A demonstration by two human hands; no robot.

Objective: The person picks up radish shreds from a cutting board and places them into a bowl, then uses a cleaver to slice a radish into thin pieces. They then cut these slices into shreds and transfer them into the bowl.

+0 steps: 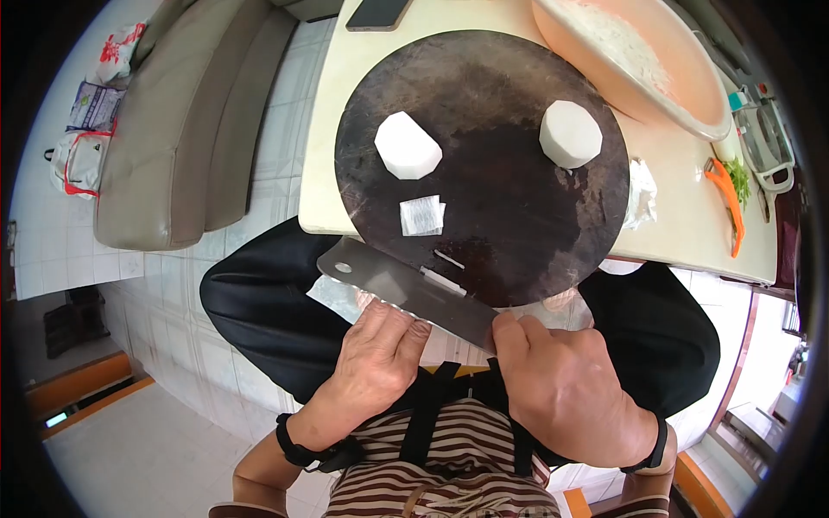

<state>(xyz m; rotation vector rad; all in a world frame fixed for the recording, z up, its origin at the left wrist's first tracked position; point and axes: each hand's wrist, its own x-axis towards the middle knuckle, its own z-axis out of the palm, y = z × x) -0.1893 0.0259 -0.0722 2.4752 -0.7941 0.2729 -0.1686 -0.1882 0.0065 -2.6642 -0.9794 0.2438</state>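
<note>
My right hand (pixel 561 380) is closed round the handle end of a cleaver (pixel 389 285), its wide blade reaching left over the near edge of a round dark chopping board (pixel 492 95). A narrow white strip (pixel 443 281) lies on the blade. My left hand (pixel 377 350) is at the blade's lower edge with fingers curled together; the fingertips are partly hidden. On the board are a cut white vegetable chunk (pixel 408 147) at left, another white chunk (pixel 570 135) at right, and thin white slices (pixel 421 216). A small white sliver (pixel 449 259) lies near the blade.
A large peach-coloured basin (pixel 717 121) with white powdery contents stands at back right. An orange peeler (pixel 728 203) lies beside green leaves (pixel 738 177). A phone (pixel 377 14) rests at the cream table's (pixel 324 164) far edge. Shiny silver sheeting (pixel 332 296) shows below the board.
</note>
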